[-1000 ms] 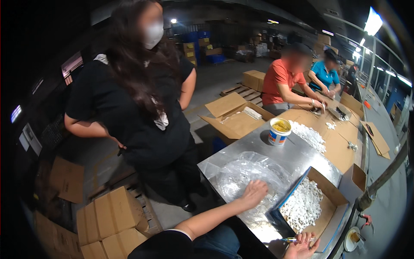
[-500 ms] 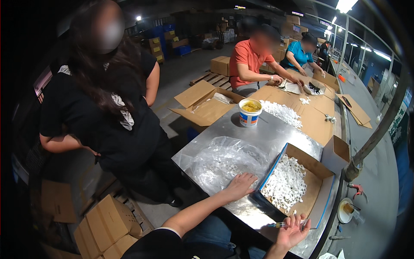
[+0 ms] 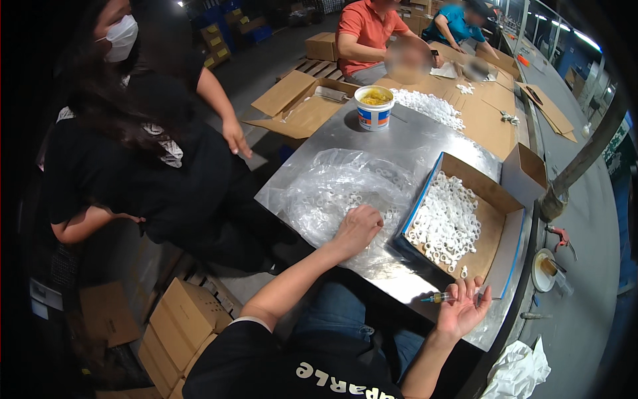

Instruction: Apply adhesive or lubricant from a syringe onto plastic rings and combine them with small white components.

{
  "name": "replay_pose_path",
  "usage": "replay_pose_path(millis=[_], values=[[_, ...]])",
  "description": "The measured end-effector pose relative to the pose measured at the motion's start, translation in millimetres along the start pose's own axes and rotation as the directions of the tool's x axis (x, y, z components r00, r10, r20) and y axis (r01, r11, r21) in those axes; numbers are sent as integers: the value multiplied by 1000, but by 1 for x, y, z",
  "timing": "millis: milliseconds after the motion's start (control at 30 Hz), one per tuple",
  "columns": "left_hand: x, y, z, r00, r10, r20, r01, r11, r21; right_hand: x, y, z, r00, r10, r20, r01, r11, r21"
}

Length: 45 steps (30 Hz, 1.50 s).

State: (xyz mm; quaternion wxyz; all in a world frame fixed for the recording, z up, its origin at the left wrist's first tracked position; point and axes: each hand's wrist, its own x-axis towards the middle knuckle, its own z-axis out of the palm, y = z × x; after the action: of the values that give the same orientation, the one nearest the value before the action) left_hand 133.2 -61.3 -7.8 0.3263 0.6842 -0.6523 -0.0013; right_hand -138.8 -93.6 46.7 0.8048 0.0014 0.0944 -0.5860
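Observation:
My left hand (image 3: pixel 359 231) is over a clear plastic bag (image 3: pixel 312 206) with small white rings in it, on the metal table. Its fingers are curled down and together, hiding their tips and whatever may be between them. In my right hand (image 3: pixel 463 311), turned palm up, lies a slim syringe (image 3: pixel 435 297) with yellowish contents, its tip pointing left. That hand is beside the near edge of a blue-edged cardboard box (image 3: pixel 495 249). A heap of white plastic rings (image 3: pixel 444 223) fills the left part of this box.
A tub of yellow paste (image 3: pixel 374 110) stands at the table's far side. More white pieces (image 3: pixel 428 110) lie on cardboard, where two people work. A person in black (image 3: pixel 153 179) stands at left. On the right ledge are a white dish (image 3: pixel 543 271) and crumpled paper (image 3: pixel 518 372).
My left hand's fingers have gone from stretched out to curled over the bag. My right hand still holds the syringe. The standing person's arm has lowered, and the view has tilted down.

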Motion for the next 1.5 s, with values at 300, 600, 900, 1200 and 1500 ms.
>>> replay_pose_path(millis=[300,600,900,1200,1500], values=[[16,9,20,982,-93,162,76,992,104,-7,0,6,1000,22,1,-22,999,-47],[23,7,2,976,-207,68,211,976,-58,3,33,-16,819,440,-367,-534,819,-210],[21,2,-34,952,-292,94,304,941,-151,33,47,-30,838,221,-499,-469,759,-451],[19,-25,-40,930,-367,34,258,582,-771,32,47,-29,838,188,-512,-447,774,-448],[5,-18,-20,944,-77,320,212,887,-411,32,47,-29,850,240,-470,-462,768,-444]])
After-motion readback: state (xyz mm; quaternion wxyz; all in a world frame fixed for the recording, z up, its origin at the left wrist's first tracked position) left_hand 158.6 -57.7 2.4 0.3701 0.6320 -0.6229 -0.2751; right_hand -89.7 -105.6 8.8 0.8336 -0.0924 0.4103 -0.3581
